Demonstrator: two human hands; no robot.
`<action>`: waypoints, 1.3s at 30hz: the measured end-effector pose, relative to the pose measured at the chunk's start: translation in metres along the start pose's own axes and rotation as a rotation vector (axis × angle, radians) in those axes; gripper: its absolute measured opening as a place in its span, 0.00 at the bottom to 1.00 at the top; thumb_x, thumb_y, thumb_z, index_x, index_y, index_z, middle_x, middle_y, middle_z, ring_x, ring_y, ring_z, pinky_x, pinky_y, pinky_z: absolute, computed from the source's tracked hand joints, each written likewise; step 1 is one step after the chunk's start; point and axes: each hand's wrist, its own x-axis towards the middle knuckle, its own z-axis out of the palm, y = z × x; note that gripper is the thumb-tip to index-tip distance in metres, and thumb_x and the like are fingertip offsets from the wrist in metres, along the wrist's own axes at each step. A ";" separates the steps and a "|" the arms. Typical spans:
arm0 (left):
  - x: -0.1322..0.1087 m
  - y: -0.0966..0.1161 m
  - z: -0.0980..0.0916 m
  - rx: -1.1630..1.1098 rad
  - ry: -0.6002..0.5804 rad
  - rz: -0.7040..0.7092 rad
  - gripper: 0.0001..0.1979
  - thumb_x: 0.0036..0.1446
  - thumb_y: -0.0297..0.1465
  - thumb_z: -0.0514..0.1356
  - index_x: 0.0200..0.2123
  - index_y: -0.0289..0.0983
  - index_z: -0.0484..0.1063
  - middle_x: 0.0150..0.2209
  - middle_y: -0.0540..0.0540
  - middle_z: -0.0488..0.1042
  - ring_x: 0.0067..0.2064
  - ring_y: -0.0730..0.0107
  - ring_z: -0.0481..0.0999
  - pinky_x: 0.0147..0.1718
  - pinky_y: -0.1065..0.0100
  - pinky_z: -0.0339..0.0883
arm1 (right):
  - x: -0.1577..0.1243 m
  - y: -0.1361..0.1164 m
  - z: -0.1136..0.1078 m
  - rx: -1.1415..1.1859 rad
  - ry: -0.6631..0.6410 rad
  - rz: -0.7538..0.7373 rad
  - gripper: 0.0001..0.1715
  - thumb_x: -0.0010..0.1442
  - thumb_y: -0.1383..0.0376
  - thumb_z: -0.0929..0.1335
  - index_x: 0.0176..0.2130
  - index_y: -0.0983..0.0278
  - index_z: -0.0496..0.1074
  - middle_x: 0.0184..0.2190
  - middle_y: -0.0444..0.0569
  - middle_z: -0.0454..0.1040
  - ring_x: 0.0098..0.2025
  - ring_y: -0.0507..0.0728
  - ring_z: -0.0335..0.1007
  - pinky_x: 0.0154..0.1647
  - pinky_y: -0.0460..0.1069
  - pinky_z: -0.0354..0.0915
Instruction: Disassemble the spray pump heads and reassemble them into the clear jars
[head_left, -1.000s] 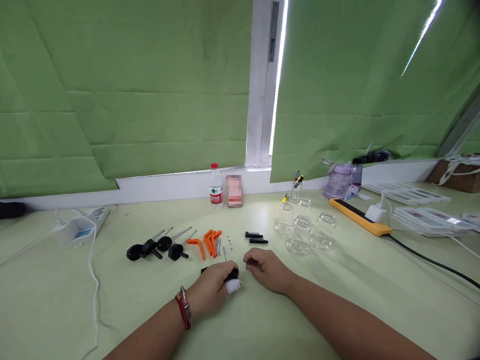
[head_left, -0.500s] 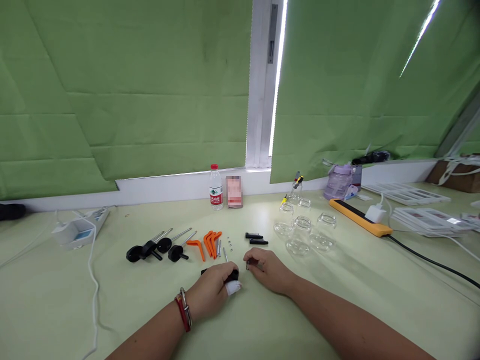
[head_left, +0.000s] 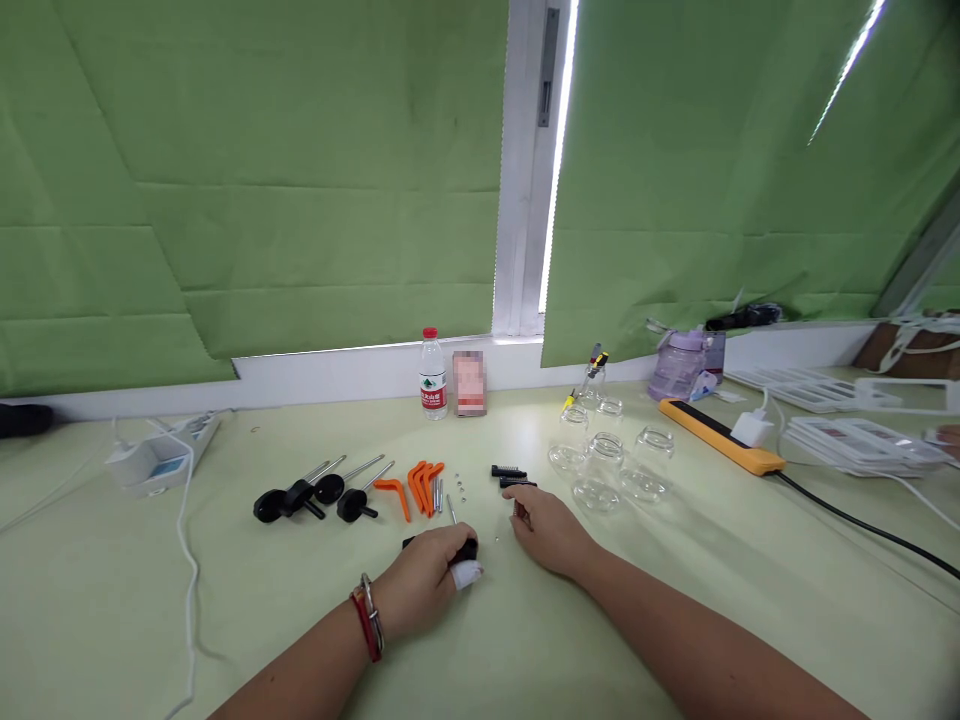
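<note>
My left hand [head_left: 429,568], with white tape on a finger, is closed around a black part [head_left: 466,550] lying low over the table. A thin metal rod [head_left: 451,508] sticks out beyond the fingers; the grip hides most of the part. My right hand [head_left: 551,530] reaches to the nearer of two small black toothed pieces [head_left: 508,471], its index fingertip over that piece and its thumb apart below. A tiny metal bit [head_left: 496,540] lies between my hands. Several orange bent handles [head_left: 420,487], short metal pins [head_left: 439,496] and tiny nuts [head_left: 460,487] lie beyond my left hand.
Several black round parts with rods [head_left: 330,488] lie left. Clear glass jars [head_left: 604,470] stand right, before an orange power strip [head_left: 720,437]. A water bottle [head_left: 433,375] stands at the back. Another person's hand [head_left: 951,437] shows at the right edge, near a white frame [head_left: 911,396].
My right hand has moved away and slightly right to the black toothed pieces, exposing the tiny metal bit. My left hand has stayed put. At far right, a white frame and a person's hand have appeared.
</note>
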 end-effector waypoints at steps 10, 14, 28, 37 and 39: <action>0.000 -0.001 0.001 -0.005 -0.004 -0.004 0.05 0.57 0.33 0.51 0.33 0.38 0.64 0.31 0.50 0.68 0.32 0.71 0.64 0.29 0.72 0.57 | 0.001 -0.003 0.000 -0.092 -0.038 -0.048 0.13 0.57 0.71 0.61 0.38 0.62 0.72 0.36 0.48 0.71 0.36 0.54 0.67 0.37 0.47 0.59; 0.000 -0.001 0.001 -0.003 -0.004 -0.011 0.05 0.57 0.34 0.52 0.33 0.38 0.64 0.31 0.50 0.68 0.32 0.70 0.64 0.29 0.72 0.57 | 0.001 -0.001 0.001 -0.078 -0.020 -0.057 0.12 0.57 0.71 0.61 0.36 0.62 0.72 0.35 0.49 0.70 0.35 0.54 0.67 0.36 0.48 0.60; 0.000 -0.001 0.002 0.012 0.013 -0.002 0.05 0.56 0.33 0.52 0.31 0.38 0.63 0.29 0.51 0.66 0.30 0.71 0.62 0.27 0.72 0.55 | -0.007 -0.011 0.004 0.017 -0.092 -0.259 0.10 0.56 0.69 0.64 0.30 0.61 0.75 0.29 0.45 0.70 0.32 0.52 0.67 0.33 0.46 0.61; 0.000 0.001 0.003 0.026 0.012 0.000 0.04 0.56 0.32 0.52 0.31 0.38 0.63 0.29 0.51 0.66 0.30 0.71 0.62 0.27 0.72 0.55 | -0.008 -0.023 0.001 0.067 -0.013 -0.301 0.12 0.60 0.68 0.62 0.31 0.62 0.74 0.30 0.46 0.70 0.33 0.52 0.67 0.34 0.47 0.62; 0.001 0.000 0.004 0.030 0.017 0.020 0.03 0.55 0.32 0.52 0.31 0.38 0.62 0.29 0.51 0.67 0.30 0.71 0.62 0.27 0.72 0.56 | -0.011 -0.033 -0.003 0.140 0.064 -0.330 0.13 0.62 0.67 0.61 0.34 0.62 0.73 0.31 0.47 0.70 0.34 0.52 0.67 0.35 0.47 0.62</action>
